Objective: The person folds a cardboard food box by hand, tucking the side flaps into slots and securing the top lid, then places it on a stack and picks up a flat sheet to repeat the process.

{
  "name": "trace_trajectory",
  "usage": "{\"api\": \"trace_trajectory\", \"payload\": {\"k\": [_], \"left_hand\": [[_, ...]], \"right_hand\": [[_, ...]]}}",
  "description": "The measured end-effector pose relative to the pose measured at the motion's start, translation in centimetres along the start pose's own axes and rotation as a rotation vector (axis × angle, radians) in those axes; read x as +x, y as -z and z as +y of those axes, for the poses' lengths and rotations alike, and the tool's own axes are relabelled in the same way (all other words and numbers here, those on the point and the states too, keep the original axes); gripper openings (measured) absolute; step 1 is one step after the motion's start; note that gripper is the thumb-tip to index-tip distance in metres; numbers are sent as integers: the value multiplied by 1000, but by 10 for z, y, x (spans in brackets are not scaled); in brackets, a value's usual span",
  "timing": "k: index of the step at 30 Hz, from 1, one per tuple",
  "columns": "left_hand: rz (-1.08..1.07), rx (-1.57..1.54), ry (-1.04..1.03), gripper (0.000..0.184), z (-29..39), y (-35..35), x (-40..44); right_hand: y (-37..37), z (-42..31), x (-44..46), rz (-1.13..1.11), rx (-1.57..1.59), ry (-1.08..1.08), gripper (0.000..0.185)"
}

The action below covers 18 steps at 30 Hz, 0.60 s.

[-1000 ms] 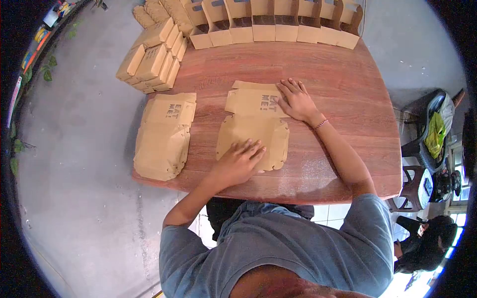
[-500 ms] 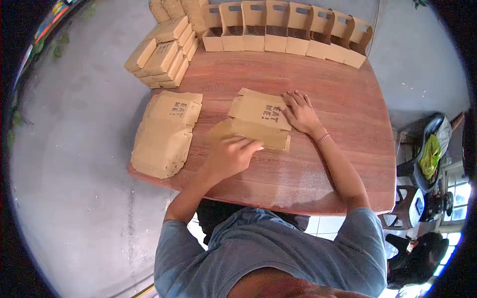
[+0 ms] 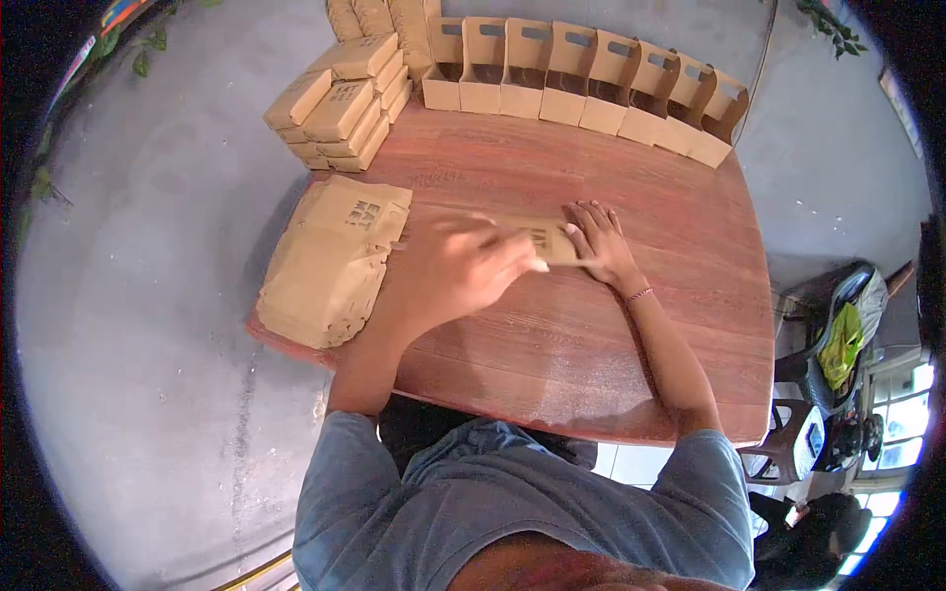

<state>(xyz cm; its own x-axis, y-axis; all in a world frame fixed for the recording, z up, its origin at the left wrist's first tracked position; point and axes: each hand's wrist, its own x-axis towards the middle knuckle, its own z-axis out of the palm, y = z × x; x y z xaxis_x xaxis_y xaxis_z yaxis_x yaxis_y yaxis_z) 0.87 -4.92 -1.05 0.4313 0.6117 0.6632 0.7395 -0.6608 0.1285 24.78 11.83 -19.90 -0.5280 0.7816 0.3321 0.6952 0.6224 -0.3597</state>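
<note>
A brown cardboard piece printed "EAT ME!" lies in the middle of the table, its near panel lifted and folded over. My left hand, smeared by motion, is closed on that panel and hides much of the piece. With fingers spread, my right hand presses flat at the right end of the cardboard. To the left of my left hand, flat unfolded sheets with the same print lie in a pile.
Folded boxes are stacked at the back left of the wooden table. A row of cardboard carriers with handle holes lines the back edge. At the right are a chair, a stool and another person.
My left hand has moved up and away from my body, lifting the cardboard's near panel and folding it over. My right hand stays on the right end. The view has shifted.
</note>
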Motion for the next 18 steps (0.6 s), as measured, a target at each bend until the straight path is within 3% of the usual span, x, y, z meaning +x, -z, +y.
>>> {"api": "trace_trajectory", "payload": {"k": [2, 4, 6, 7, 8, 9, 10, 11, 12, 14, 15, 17, 18], "left_hand": [[9, 47, 32, 11, 0, 11, 10], [224, -4, 113, 10, -7, 20, 19], [303, 20, 109, 8, -15, 29, 26], [392, -48, 254, 8, -20, 31, 28], [478, -117, 399, 9, -27, 33, 30], [478, -119, 396, 9, -41, 31, 31], [547, -326, 520, 12, -62, 23, 29], [611, -535, 644, 15, -83, 12, 25], [609, -537, 645, 15, -104, -2, 19], [634, -804, 882, 17, -141, -39, -3], [636, -803, 885, 17, -152, -57, -19], [457, -797, 1115, 26, -174, -90, -45], [458, -797, 1115, 26, -180, -103, -57]], "right_hand": [[2, 7, 0, 12, 48, 54, 53], [14, 1, 1, 26, 96, 105, 53], [30, -6, -2, -23, 551, -188, 57], [13, 5, 0, 175, 712, -81, 67], [7, 8, 3, 178, 709, -80, 67], [3, 7, 4, 258, 989, -87, 72], [-1, 7, 5, 337, 1271, -93, 77], [-1, 23, 1, 276, 1136, -199, 84], [-17, 31, 6, 298, 1661, -403, 87], [6, 12, 5, 356, 1725, -493, 88], [12, 14, 4, 256, 1655, -395, 87], [9, 26, 5, 142, 1636, -404, 88], [6, 31, 7, 33, 1613, -415, 89]]}}
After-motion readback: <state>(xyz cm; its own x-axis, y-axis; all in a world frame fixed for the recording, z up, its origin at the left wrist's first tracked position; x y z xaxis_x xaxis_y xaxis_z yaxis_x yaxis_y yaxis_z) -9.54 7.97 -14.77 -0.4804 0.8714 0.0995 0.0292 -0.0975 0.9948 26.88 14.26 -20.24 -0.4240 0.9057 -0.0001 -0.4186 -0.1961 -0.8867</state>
